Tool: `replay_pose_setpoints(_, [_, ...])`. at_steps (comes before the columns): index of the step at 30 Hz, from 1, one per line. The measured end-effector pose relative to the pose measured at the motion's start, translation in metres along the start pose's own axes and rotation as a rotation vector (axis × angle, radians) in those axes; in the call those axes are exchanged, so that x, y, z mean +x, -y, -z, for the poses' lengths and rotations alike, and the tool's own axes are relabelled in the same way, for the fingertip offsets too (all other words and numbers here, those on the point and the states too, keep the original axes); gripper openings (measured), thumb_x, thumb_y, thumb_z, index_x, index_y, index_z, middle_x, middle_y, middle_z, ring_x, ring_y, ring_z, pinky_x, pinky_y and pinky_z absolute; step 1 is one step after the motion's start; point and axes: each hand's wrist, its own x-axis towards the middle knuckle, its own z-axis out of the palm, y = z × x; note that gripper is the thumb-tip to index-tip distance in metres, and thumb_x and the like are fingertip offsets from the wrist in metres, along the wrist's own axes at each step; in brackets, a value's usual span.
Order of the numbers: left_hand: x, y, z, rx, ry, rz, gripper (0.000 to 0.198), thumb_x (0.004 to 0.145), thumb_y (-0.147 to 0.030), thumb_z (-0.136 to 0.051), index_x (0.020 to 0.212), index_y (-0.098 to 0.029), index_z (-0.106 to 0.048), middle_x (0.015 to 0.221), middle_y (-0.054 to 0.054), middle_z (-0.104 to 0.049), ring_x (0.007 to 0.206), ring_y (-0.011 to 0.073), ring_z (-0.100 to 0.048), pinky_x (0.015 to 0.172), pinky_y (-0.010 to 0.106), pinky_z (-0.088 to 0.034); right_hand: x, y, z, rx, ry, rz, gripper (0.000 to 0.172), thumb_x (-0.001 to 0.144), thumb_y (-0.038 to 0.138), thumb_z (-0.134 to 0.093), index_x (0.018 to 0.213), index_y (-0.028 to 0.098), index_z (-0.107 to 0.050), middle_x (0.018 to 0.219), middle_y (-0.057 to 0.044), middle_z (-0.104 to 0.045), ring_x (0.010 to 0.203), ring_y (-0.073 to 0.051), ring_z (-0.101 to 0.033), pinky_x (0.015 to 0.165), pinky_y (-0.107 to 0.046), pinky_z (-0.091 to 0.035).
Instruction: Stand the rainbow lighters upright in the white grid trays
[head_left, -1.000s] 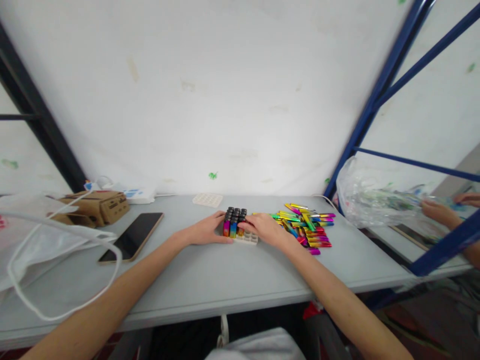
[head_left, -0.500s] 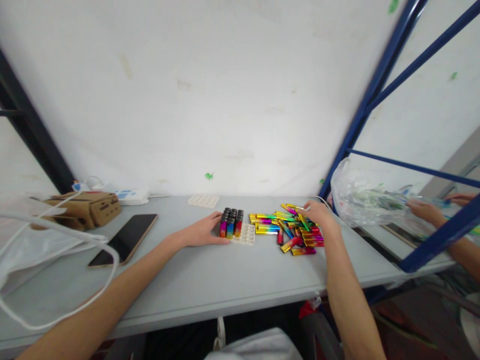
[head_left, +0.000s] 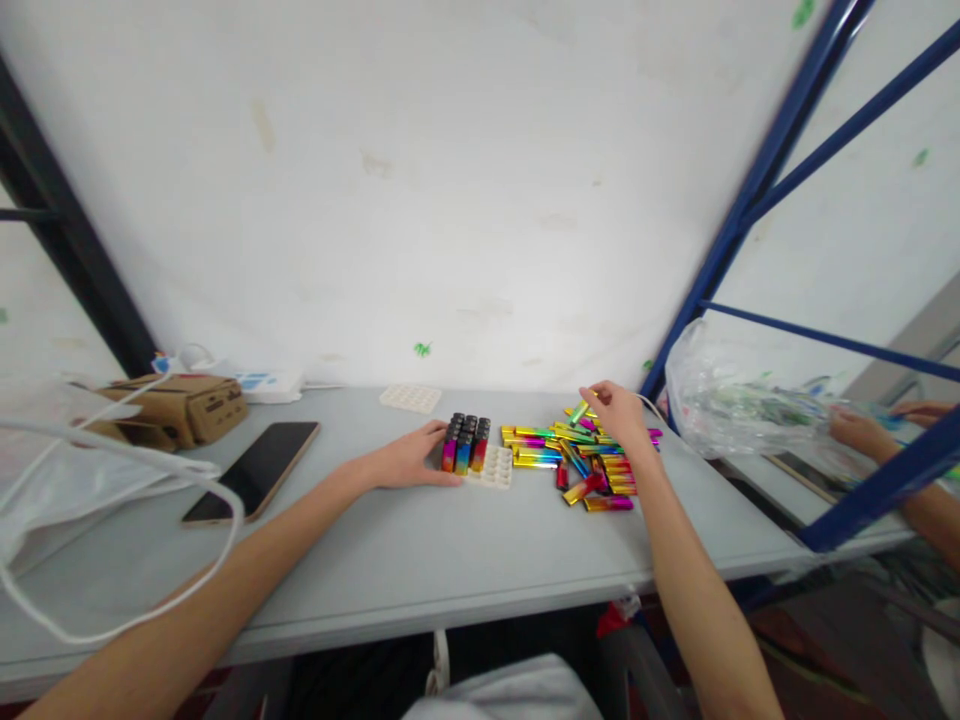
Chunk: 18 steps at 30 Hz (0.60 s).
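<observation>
My left hand (head_left: 411, 459) is wrapped about the left side of a white tray (head_left: 496, 470) with round pockets, thumb along its front and fingers behind. Several shiny tubes (head_left: 465, 448) in rainbow shades stand upright in the tray's left part, black ends up; pockets show on its right. Over the back of a loose pile my right hand (head_left: 613, 408) pinches a yellow-green metallic tube (head_left: 579, 411), tilted and lifted off the others. The pile of lying metallic tubes (head_left: 571, 460) is gold, red, purple, blue and green.
A second white tray (head_left: 410, 399) lies by the wall. To the left are a phone (head_left: 259, 470), a cardboard box (head_left: 191, 405) and a white cable (head_left: 234, 520). At right stand a blue frame post (head_left: 694, 285) and a clear plastic bag (head_left: 705, 400); beyond, another person's hand (head_left: 862, 432).
My right hand has drawn back and left from the pile, lifting a yellow-green tube. My left hand stays at the tray. The camera view has shifted slightly.
</observation>
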Motion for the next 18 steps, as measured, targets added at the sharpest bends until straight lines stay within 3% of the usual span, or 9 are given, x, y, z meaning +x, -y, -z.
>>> replay_pose_setpoints(3, [0.000,0.000,0.000,0.011,0.011,0.005,0.078,0.079,-0.071,-0.074,0.136,-0.020,-0.058,0.145,0.014,-0.054,0.135,0.0347,-0.054,0.119,0.043,-0.041,-0.004,0.011,-0.009,0.263,-0.089,-0.019,0.044,0.089,0.065,-0.059,0.086,0.020,-0.060,0.061,-0.001,-0.064,0.057,-0.017,-0.057,0.061,-0.029,-0.042])
replay_pose_setpoints(5, [0.000,0.000,0.000,0.011,0.009,-0.004,0.078,0.079,-0.070,-0.074,0.137,-0.020,-0.058,0.145,0.013,-0.054,0.135,0.0339,-0.054,0.119,0.043,-0.040,-0.010,0.022,-0.018,0.530,-0.011,-0.064,0.051,0.082,0.073,-0.063,0.085,0.023,-0.053,0.057,0.002,-0.061,0.048,-0.014,-0.048,0.052,-0.027,-0.037])
replay_pose_setpoints(7, [0.000,0.002,-0.001,0.002,0.001,-0.008,0.079,0.079,-0.070,-0.075,0.137,-0.020,-0.058,0.145,0.014,-0.055,0.134,0.0343,-0.054,0.119,0.044,-0.040,-0.015,0.033,-0.026,0.793,0.109,-0.105,0.057,0.074,0.075,-0.071,0.083,0.024,-0.047,0.063,0.001,-0.067,0.047,-0.012,-0.047,0.048,-0.025,-0.036])
replay_pose_setpoints(11, [0.000,0.003,-0.001,-0.013,-0.019,-0.022,0.079,0.077,-0.071,-0.075,0.136,-0.020,-0.059,0.143,0.013,-0.056,0.132,0.0350,-0.056,0.118,0.045,-0.042,-0.026,0.054,-0.032,1.084,0.204,-0.171,0.056,0.068,0.063,-0.084,0.080,0.023,-0.046,0.086,-0.007,-0.076,0.068,-0.015,-0.067,0.062,-0.026,-0.050])
replay_pose_setpoints(13, [0.000,0.004,-0.001,-0.020,-0.020,-0.028,0.079,0.077,-0.071,-0.076,0.136,-0.021,-0.060,0.143,0.013,-0.057,0.131,0.0346,-0.056,0.118,0.044,-0.042,-0.029,0.059,-0.031,1.164,0.227,-0.214,0.052,0.068,0.058,-0.085,0.089,0.022,-0.053,0.094,-0.007,-0.076,0.082,-0.020,-0.073,0.071,-0.028,-0.054])
replay_pose_setpoints(16, [0.000,0.004,-0.001,-0.009,-0.013,-0.027,0.079,0.077,-0.071,-0.075,0.137,-0.021,-0.059,0.144,0.012,-0.057,0.133,0.0340,-0.055,0.118,0.043,-0.041,-0.034,0.063,-0.029,1.245,0.307,-0.224,0.055,0.071,0.050,-0.085,0.112,0.027,-0.056,0.100,-0.003,-0.072,0.096,-0.024,-0.076,0.080,-0.032,-0.057])
replay_pose_setpoints(18, [0.001,0.004,-0.001,0.008,-0.001,-0.013,0.080,0.078,-0.071,-0.075,0.138,-0.020,-0.058,0.145,0.014,-0.055,0.134,0.0339,-0.055,0.119,0.042,-0.041,-0.036,0.064,-0.030,1.262,0.380,-0.203,0.053,0.073,0.045,-0.083,0.115,0.027,-0.057,0.098,0.000,-0.067,0.095,-0.023,-0.076,0.083,-0.034,-0.057])
